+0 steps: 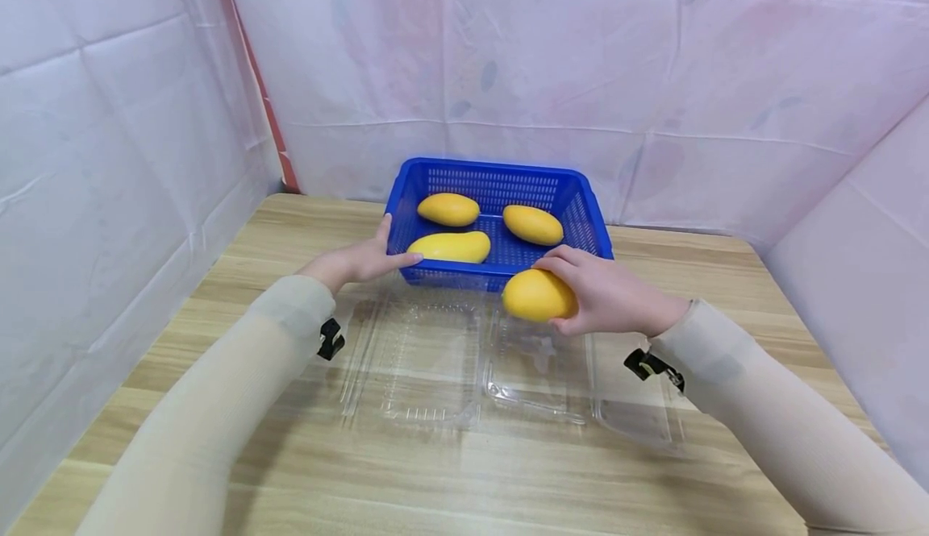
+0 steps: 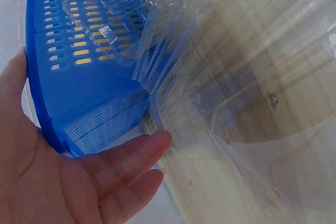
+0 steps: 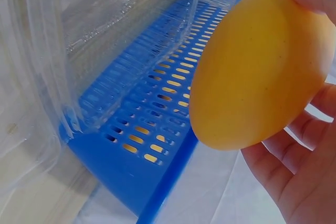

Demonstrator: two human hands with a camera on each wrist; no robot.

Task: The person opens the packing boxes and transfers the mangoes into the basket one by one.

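Observation:
My right hand (image 1: 602,290) grips a yellow mango (image 1: 539,295) above the front rim of a blue plastic basket (image 1: 501,265). In the right wrist view, fingers and thumb wrap around that mango (image 3: 257,72). At the basket's front left corner rests my left hand (image 1: 363,260), its fingers loosely extended along the outside and its thumb by the rim. Inside the basket lie a mango at the back left (image 1: 448,209), a mango at the right (image 1: 533,225) and a mango at the front left (image 1: 452,247).
Clear plastic clamshell containers (image 1: 435,359) lie on the wooden table (image 1: 406,479) before the basket, partly under my right hand. Their see-through edges are hard to separate. Pale cloth walls (image 1: 551,60) enclose the table at the back and both sides.

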